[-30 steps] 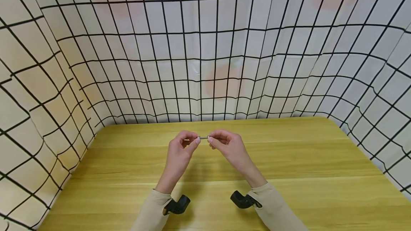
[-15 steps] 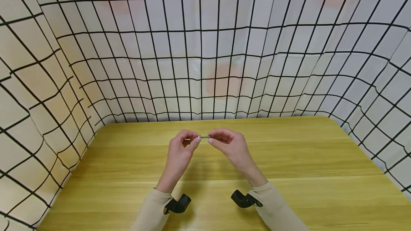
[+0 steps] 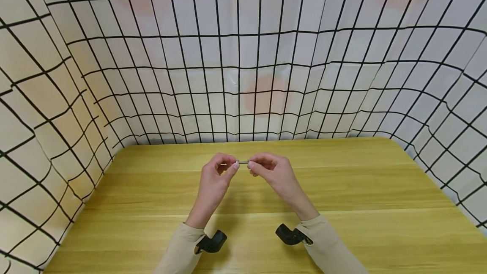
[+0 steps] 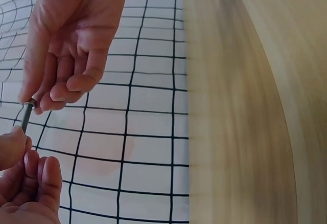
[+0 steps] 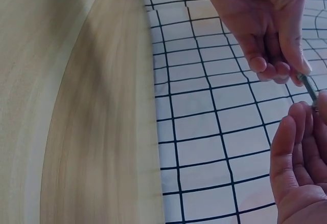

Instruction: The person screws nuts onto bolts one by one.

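Wooden table (image 3: pixel 342 193), left hand (image 3: pixel 214 181), right hand (image 3: pixel 279 176), fingers (image 3: pixel 230 172) pinching a metal rod (image 3: pixel 243 162) (one end each)

Head view's up high, looking forward and down across the bench (image 3: pixel 361 193); the wrist views sit in close, tipped sideways, both catching the slim metal rod (image 4: pixel 27 116)!

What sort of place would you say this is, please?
Probably a screened-off recording booth: a wood-look table, white grid-patterned sheeting behind it and along both sides, and black wrist-worn devices.
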A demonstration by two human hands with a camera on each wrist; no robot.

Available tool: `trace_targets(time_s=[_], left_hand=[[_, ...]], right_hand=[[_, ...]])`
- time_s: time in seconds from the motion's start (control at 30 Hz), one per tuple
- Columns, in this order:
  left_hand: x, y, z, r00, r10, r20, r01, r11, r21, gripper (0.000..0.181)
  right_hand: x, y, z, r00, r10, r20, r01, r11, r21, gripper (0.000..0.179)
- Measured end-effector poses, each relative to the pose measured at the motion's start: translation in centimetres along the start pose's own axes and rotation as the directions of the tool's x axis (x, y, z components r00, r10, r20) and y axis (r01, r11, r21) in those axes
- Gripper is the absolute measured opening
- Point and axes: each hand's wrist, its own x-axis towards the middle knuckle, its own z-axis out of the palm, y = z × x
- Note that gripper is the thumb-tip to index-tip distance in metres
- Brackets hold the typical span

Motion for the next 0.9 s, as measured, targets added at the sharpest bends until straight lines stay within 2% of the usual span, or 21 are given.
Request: trace_targets(time_s=[0.17, 0.4, 0.5, 0.57, 0.77, 0.9], left_hand=[[-0.2, 0.4, 0.3, 1.0, 0.004, 0.012, -0.004, 1.0, -0.002, 0.008], [-1.0, 4.1, 0.2, 1.0, 0.001, 0.005, -0.001, 0.998, 0.056, 0.005], [-1.0, 4.4, 0.1, 1.0, -0.005, 0.007, 0.005, 0.997, 0.074, 0.005], [-0.8, 3.8, 0.1, 1.0, -0.008, 0.011, 0.007, 0.997, 0.079, 0.005], [-0.1, 0.6, 0.2, 1.0, -0.015, 0.013, 0.015, 0.999, 0.051, 0.006], [0.0, 0.0, 0.0, 1.0, -0.009, 0.015, 0.009, 1.0, 0.019, 0.005]], right_hand=[[0.0, 0.3, 0.1, 1.0, 0.009, 0.01, -0.009, 1.0, -0.004, 0.018], [0.1, 0.4, 0.2, 1.0, 0.003, 0.012, -0.003, 1.0, -0.013, 0.019], [0.0, 0.4, 0.2, 1.0, 0.009, 0.004, -0.009, 0.999, -0.031, 0.018], [0.0, 0.4, 0.2, 1.0, 0.013, 0.0, -0.013, 0.999, -0.042, 0.017], [0.0, 0.3, 0.1, 1.0, -0.011, 0.002, 0.011, 1.0, -0.015, 0.015], [0.0, 0.3, 0.0, 1.0, -0.024, 0.001, 0.024, 1.0, -0.004, 0.019]])
